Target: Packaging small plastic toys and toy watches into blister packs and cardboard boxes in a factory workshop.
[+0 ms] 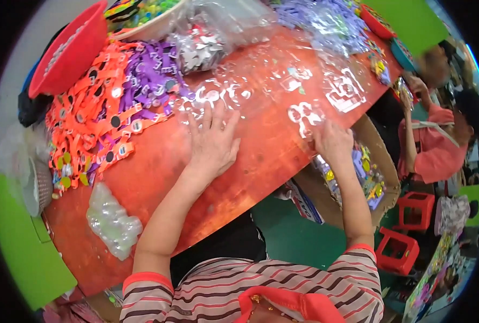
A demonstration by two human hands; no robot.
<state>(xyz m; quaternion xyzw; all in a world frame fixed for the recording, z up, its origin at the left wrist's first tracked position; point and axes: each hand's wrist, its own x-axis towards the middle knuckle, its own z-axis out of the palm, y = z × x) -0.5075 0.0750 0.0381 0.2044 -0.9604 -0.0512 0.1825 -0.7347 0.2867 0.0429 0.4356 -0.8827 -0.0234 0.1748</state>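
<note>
My left hand (pixel 213 141) lies with its fingers spread on the orange-red tabletop (pixel 272 156), fingertips on clear plastic film (pixel 220 96). My right hand (pixel 334 141) is closed, fingers curled down at the table's near right edge, beside a shiny clear plastic bag (pixel 304 118); what sits in its fingers is hidden. Left of my left hand is a heap of orange toy wristwatches (pixel 91 99) with round dark and pale discs, next to a heap of purple watch straps (pixel 150 78). More flat clear bags (pixel 344 91) lie beyond my right hand.
An open carton (pixel 382 156) of packed toys stands under my right forearm. A red basin (pixel 70 48), a bag of grey-white pieces (pixel 199 48) and a lavender pile (pixel 320 24) line the far side. Bubbly plastic (pixel 112 220) lies left; a co-worker (pixel 439 140) and red stools (pixel 398 250) are right.
</note>
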